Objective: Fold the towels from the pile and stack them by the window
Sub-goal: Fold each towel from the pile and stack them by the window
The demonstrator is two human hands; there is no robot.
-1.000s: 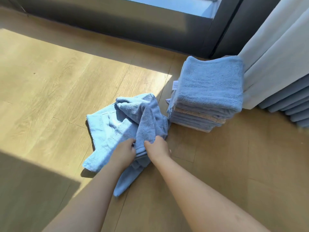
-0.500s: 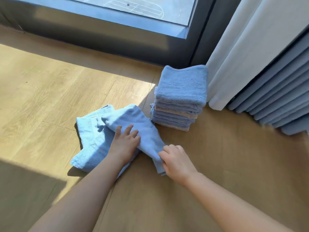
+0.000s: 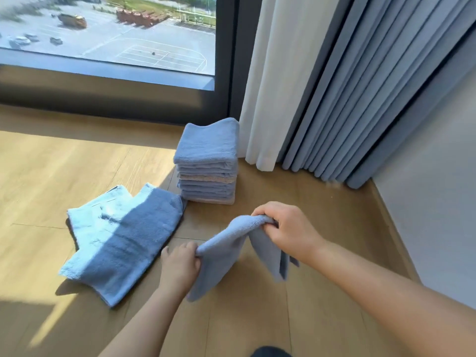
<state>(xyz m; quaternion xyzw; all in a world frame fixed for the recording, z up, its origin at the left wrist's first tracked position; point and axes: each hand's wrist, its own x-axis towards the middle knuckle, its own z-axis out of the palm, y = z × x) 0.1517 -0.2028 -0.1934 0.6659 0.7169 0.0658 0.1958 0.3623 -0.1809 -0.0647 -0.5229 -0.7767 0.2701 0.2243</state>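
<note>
You had the blue towel (image 3: 221, 258) pinched at both ends. Your left grip (image 3: 180, 269) curled round its lower corner and your right grip (image 3: 288, 233) bunched the higher edge, with the cloth sagging between them above the floor (image 3: 257, 318). The folded stack (image 3: 208, 161) stood under the window (image 3: 116, 34), touching the white curtain (image 3: 268, 73). The loose towels (image 3: 121, 240) lay flat just left of your left grip.

A light wooden plank floor (image 3: 257, 318) is sunlit on its nine o'clock side. At twelve o'clock, near the window frame (image 3: 103, 99), a neat stack of folded towels (image 3: 207, 161) stands on the boards, mostly blue with a beige layer. At ten o'clock, just beside the stack's base, loose towels (image 3: 121, 240) lie flat and overlapping, half in sun. Curtain hems (image 3: 262, 163) reach the floor at one o'clock.
</note>
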